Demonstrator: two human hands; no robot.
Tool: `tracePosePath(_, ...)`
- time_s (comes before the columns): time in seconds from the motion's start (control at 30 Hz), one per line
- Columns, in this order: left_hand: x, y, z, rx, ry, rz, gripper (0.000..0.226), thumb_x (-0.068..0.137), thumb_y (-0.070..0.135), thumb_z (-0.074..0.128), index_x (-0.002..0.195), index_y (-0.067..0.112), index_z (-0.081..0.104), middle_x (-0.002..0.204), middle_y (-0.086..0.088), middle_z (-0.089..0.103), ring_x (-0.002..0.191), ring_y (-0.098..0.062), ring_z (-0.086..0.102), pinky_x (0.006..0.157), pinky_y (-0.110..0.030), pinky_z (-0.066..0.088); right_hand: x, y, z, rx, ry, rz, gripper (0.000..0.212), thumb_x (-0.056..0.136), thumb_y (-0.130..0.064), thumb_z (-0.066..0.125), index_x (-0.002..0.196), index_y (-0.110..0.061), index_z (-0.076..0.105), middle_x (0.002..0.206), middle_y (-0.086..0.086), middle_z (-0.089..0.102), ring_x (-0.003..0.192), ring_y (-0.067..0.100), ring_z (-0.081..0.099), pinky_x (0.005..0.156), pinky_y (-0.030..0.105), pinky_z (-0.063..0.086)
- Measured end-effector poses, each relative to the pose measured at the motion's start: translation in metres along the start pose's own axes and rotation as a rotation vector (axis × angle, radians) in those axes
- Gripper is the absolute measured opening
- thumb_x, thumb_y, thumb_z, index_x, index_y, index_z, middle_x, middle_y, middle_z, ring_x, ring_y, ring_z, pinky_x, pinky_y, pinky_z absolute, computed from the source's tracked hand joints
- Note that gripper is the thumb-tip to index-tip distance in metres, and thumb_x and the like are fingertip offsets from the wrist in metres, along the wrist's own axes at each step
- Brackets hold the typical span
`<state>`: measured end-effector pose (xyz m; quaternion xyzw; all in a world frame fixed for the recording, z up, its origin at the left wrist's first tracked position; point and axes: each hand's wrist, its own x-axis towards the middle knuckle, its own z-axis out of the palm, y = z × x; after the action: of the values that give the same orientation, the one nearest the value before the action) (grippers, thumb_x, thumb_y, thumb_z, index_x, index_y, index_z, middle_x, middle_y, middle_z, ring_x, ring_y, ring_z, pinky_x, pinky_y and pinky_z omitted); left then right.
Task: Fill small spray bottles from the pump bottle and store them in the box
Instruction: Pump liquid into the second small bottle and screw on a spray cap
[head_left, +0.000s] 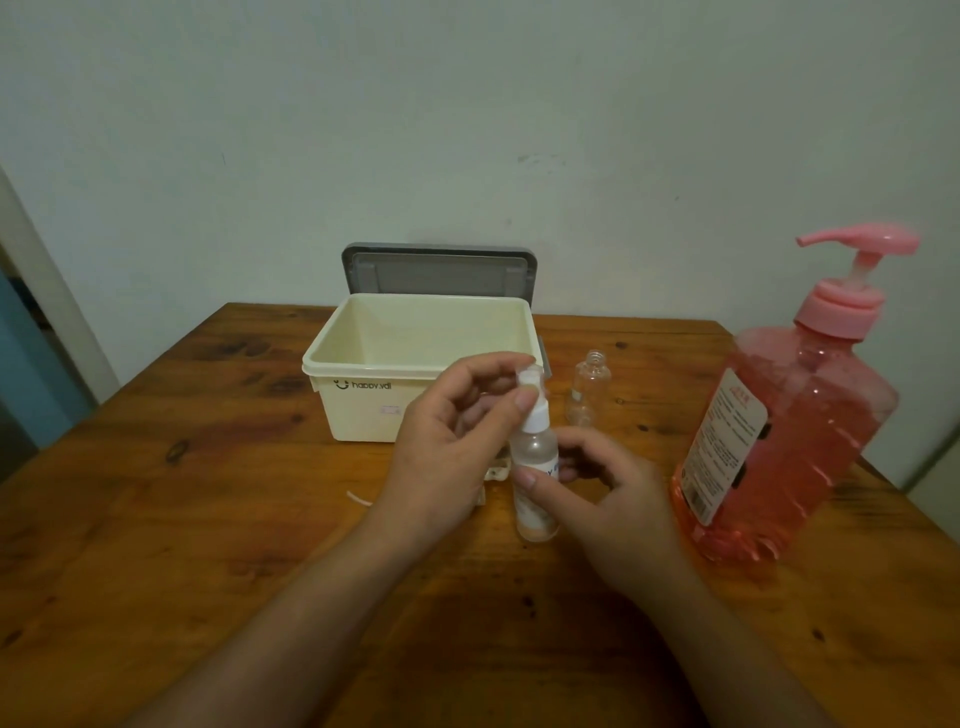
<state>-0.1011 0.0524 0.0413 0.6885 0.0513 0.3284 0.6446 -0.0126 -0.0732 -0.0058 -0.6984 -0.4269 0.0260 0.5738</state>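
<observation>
Dim indoor light, soft picture, wide-angle bending at the edges.

The room is weakly lit and the colours look dull and a little green on the wall (467, 104). Light falls from above and in front: the forearms at the bottom are dark, and a soft shadow lies on the wooden table (156, 519) under them. The pink pump bottle (779, 426) glows where light passes through it and leans from lens distortion. The pump head and the fingertips of the left hand (447, 441) are slightly blurred. Fine detail is smeared and the small print is not readable.
</observation>
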Motion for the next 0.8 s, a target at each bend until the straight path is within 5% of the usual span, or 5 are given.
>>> tracePosePath(0.27, 0.0016, -0.0025, -0.0029, 0.034, -0.044, -0.03, 0.026, 0.092, 0.011, 0.058, 0.115, 0.02, 0.064, 0.11, -0.001, 0.07, 0.1, -0.004, 0.067, 0.076, -0.015, 0.053, 0.0006, 0.0003, -0.0004, 0.003, -0.01, -0.013, 0.032, 0.075, -0.051, 0.067, 0.103, -0.036, 0.068, 0.095, -0.025, 0.071, 0.09, 0.002, 0.065, 0.075, 0.011, 0.047)
tracePosePath(0.47, 0.0018, -0.0021, -0.0026, 0.013, -0.084, -0.101, 0.041, 0.074, 0.021, 0.07, 0.114, 0.008, 0.065, 0.102, -0.004, 0.074, 0.09, -0.007, 0.071, 0.074, -0.018, 0.056, 0.001, 0.0009, -0.0006, -0.007, -0.004, -0.029, 0.032, 0.074, -0.05, 0.066, 0.102, -0.034, 0.068, 0.092, -0.028, 0.069, 0.087, -0.002, 0.063, 0.073, 0.01, 0.046)
tracePosePath(0.8, 0.0011, -0.001, -0.0093, 0.086, -0.115, -0.08, 0.038, 0.086, 0.017, 0.063, 0.124, 0.015, 0.062, 0.109, -0.001, 0.072, 0.098, -0.005, 0.068, 0.077, -0.015, 0.053, 0.0007, 0.0028, -0.0012, 0.011, 0.005, -0.022, 0.032, 0.075, -0.05, 0.067, 0.102, -0.033, 0.07, 0.094, -0.023, 0.071, 0.089, 0.005, 0.065, 0.075, 0.013, 0.048)
